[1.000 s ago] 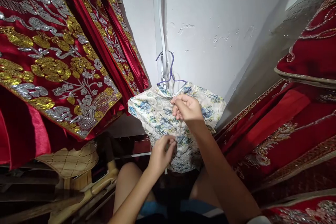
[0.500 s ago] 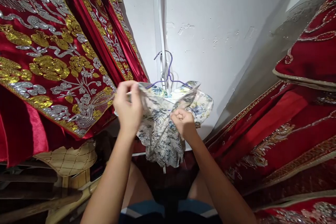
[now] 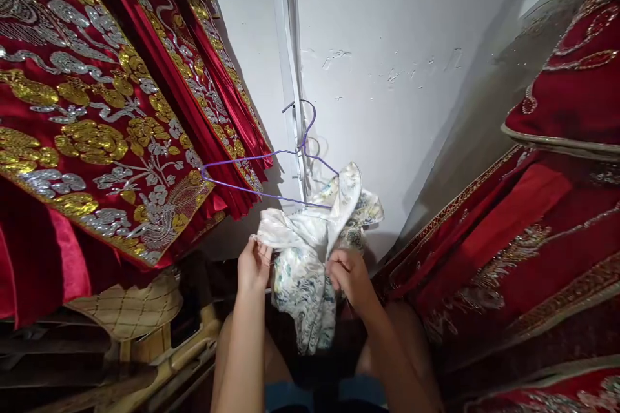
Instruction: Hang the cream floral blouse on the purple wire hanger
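A purple wire hanger (image 3: 252, 195) hangs by its hook from a pale vertical strip on the wall. Its left arm is bare; the right arm goes into the collar of a white garment with a blue and yellow floral print (image 3: 303, 281). My left hand (image 3: 254, 263) is closed on the garment's left edge, below the hanger. Lower right of the collar, my right hand (image 3: 346, 273) pinches the front edge of the cloth. The garment hangs bunched between both hands, its pale inner side partly showing.
Red garments with gold and silver sequins (image 3: 92, 132) hang at the left. More red embroidered clothing (image 3: 513, 239) fills the right. A wooden chair (image 3: 184, 355) with a quilted cream item (image 3: 130, 306) stands lower left. Behind the hanger is a white wall (image 3: 387, 26).
The garment's left side has come off the hanger, baring its left arm. My left hand has moved down and slightly right with the cloth; my right hand has moved lower.
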Tool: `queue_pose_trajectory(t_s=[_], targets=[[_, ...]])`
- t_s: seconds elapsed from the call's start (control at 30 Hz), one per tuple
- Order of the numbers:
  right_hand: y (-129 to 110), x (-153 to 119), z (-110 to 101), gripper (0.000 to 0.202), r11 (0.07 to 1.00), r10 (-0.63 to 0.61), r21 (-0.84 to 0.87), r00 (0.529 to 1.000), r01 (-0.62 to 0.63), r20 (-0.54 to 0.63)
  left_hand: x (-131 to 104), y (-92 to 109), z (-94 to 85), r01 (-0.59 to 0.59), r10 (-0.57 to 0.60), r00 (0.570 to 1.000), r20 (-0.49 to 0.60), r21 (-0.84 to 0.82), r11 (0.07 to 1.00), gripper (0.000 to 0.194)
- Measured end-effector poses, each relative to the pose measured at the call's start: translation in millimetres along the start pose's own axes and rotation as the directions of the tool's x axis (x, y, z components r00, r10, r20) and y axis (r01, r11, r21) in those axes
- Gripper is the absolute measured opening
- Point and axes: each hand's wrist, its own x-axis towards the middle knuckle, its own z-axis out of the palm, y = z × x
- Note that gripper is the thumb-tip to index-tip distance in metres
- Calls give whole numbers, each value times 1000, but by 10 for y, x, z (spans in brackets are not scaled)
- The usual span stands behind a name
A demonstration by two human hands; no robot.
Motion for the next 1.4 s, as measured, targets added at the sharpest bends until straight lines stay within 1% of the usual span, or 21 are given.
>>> queue_pose_trajectory(t_s=[0.07,0.13,0.17,0.27,0.37,0.47,0.53,0.6,0.67,0.7,0.77,0.8,0.83,0.9,0.93,1.0,1.1,1.17,1.2,1.27,1.4], targets=[[182,-115,-122,28,996,56,76,998,-53,-40,-206,-95,0,22,-22,999,27,6,1000,18],[323,-212,-239,34,988,106,123,992,-97,-66,-443,-104,53,-2,-8,983,183,51,999,22],[359,-245,-286,37,987,109,128,989,-96,-99,-569,-88,98,-36,5,956,295,100,994,25],[304,-272,-340,38,997,11,81,985,3,-174,-934,-11,282,-222,-8,809,588,318,922,29],[107,-239,-262,49,991,8,133,1000,-8,-1,-1182,51,457,-421,-63,666,743,444,791,26],[-41,-203,-154,64,937,146,270,950,-223,278,-1239,113,514,-586,-69,585,808,480,653,26],[-95,-173,-141,57,904,177,263,857,-336,484,-1190,161,456,-640,-106,563,819,514,571,24],[-160,-124,-202,46,913,168,180,738,-367,653,-1114,199,326,-605,-237,531,814,560,567,30],[-279,-51,-326,44,936,176,80,651,-343,738,-1044,211,146,-510,-427,455,781,622,594,44],[-363,-5,-400,40,948,188,37,652,-316,735,-1016,208,48,-469,-517,406,754,657,590,49],[-561,111,-540,32,981,174,-50,725,-190,666,-971,205,-139,-446,-642,341,687,719,532,50],[-662,182,-596,29,990,137,-113,783,-85,607,-950,217,-219,-469,-674,347,653,743,478,47],[-754,260,-634,26,981,86,-192,843,21,531,-927,244,-287,-496,-688,379,619,763,414,43],[-889,440,-651,21,922,-38,-347,930,174,365,-874,348,-376,-525,-656,483,580,791,313,43],[-925,540,-629,18,890,-101,-400,949,221,298,-844,421,-398,-522,-620,527,582,797,304,45],[-933,757,-537,13,847,-233,-431,946,311,225,-786,589,-403,-480,-547,573,610,791,379,44],[-827,1073,-359,20,795,-425,-398,888,458,173,-728,848,-351,-378,-434,647,627,758,531,40],[-716,1226,-279,28,786,-422,-417,889,456,177,-720,1017,-298,-370,-356,717,600,759,535,42],[-659,1272,-264,30,788,-380,-440,903,430,202,-724,1101,-272,-408,-323,731,601,765,499,42],[-562,1293,-293,31,787,-274,-493,926,371,259,-743,1265,-232,-529,-318,711,627,775,345,39],[-529,1092,-545,33,750,-235,-584,950,311,203,-739,1494,-237,-721,-476,643,599,683,-114,32]])
